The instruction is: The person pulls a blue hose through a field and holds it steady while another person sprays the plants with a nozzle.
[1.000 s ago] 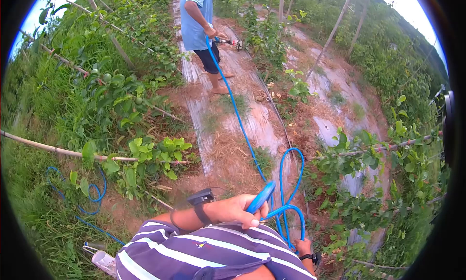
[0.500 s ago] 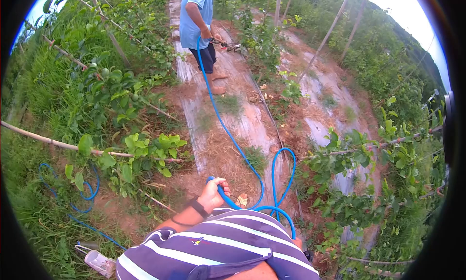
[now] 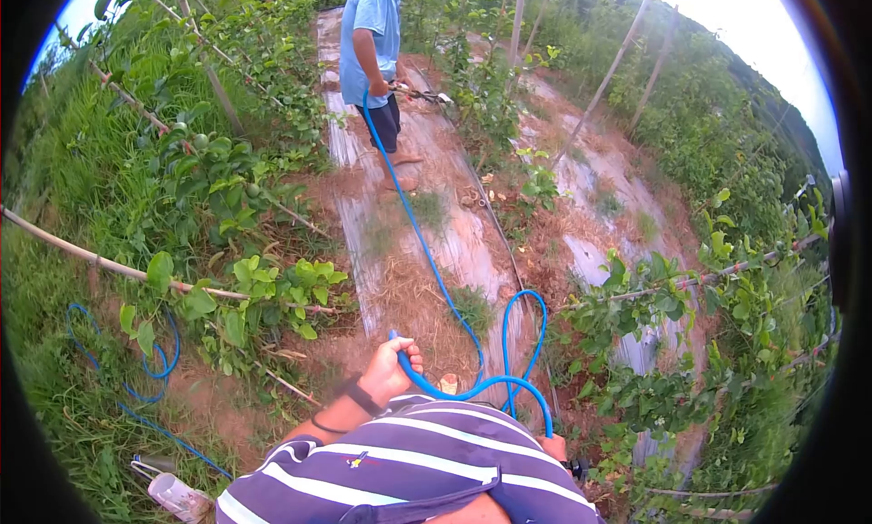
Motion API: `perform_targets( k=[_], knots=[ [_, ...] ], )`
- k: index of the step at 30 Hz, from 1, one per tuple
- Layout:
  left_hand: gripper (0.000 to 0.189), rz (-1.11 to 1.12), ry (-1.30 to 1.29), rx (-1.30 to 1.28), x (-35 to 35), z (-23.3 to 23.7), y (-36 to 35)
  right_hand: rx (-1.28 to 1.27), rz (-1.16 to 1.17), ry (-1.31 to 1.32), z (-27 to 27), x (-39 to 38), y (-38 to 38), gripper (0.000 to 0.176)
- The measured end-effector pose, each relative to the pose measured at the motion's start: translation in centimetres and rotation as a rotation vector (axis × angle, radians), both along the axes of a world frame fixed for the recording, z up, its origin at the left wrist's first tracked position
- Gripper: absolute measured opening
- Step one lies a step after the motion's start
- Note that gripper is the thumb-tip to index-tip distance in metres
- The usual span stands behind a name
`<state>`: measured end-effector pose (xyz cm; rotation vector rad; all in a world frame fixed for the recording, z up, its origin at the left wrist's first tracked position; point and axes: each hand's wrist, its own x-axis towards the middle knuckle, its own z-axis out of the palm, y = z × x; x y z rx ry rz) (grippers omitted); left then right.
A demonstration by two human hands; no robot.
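Observation:
My left hand (image 3: 389, 370), with a dark band on its wrist, is closed around a thick blue hose (image 3: 476, 390) in front of my striped shirt. The hose sags from it across my belly to my right hand (image 3: 552, 447). That hand is mostly hidden behind the shirt, but its visible part is closed on the hose. Beyond my hands the hose makes an upright loop, then runs forward along the ground to a person in a light blue shirt (image 3: 371, 38). This person holds a spray wand (image 3: 418, 94) joined to the hose.
Leafy plants on bamboo poles (image 3: 118, 268) line both sides of the path, with plastic sheeting (image 3: 454, 238) on the soil. More blue hose (image 3: 163, 365) lies coiled in the grass at left, near a whitish container (image 3: 180, 497). A black pipe (image 3: 495, 220) runs along the path.
The person ahead has straightened and raised the wand slightly. The hose between my hands has shifted, and my right hand shows more. My left hand keeps its grip.

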<state>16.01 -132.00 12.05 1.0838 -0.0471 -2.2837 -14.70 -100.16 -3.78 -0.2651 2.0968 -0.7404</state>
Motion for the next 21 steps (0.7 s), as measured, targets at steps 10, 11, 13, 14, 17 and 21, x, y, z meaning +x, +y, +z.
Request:
perform_targets(
  k=[10,11,13,14,17,21],
  knots=[
    [0.009,0.033,-0.044,0.005,0.7,0.3,0.9,0.047,0.007,-0.061,-0.3,1.6,1.5,0.015],
    [0.009,0.042,-0.029,0.001,0.9,0.1,0.9,0.045,0.015,-0.069,-0.2,1.6,1.6,0.015],
    [0.009,0.052,-0.022,0.010,1.3,-0.1,2.1,0.042,0.012,-0.076,-1.5,2.0,3.4,0.016],
    [0.010,0.060,-0.023,0.007,1.3,0.1,2.0,0.046,0.013,-0.080,-1.8,2.0,3.7,0.016],
    [0.011,0.066,-0.039,-0.006,1.1,0.8,2.0,0.067,0.039,-0.058,-0.4,2.0,2.7,0.014],
    [0.009,0.039,-0.021,-0.022,0.4,0.8,0.9,0.039,0.012,-0.061,-1.3,1.9,1.5,0.014]
  ],
)
